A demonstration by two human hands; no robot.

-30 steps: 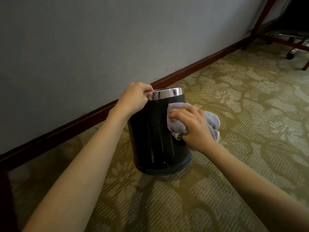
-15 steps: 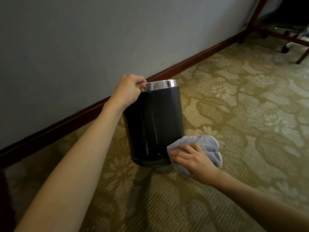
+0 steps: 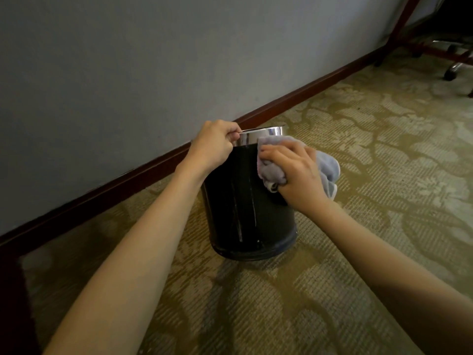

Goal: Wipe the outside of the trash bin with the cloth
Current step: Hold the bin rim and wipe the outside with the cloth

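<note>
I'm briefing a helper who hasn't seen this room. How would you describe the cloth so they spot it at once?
Start at the grey wall with the dark red baseboard and find the black trash bin standing on the patterned carpet in front of it. The cloth is bunched in the right hand, pressed against the bin's upper side beneath its shiny metal rim. It is the only pale, soft thing there.

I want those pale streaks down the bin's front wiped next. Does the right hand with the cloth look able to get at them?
Probably yes. The right hand presses the grey cloth to the black cylindrical trash bin just beside the streaks; nothing lies between. The left hand only grips the shiny metal rim.
</note>
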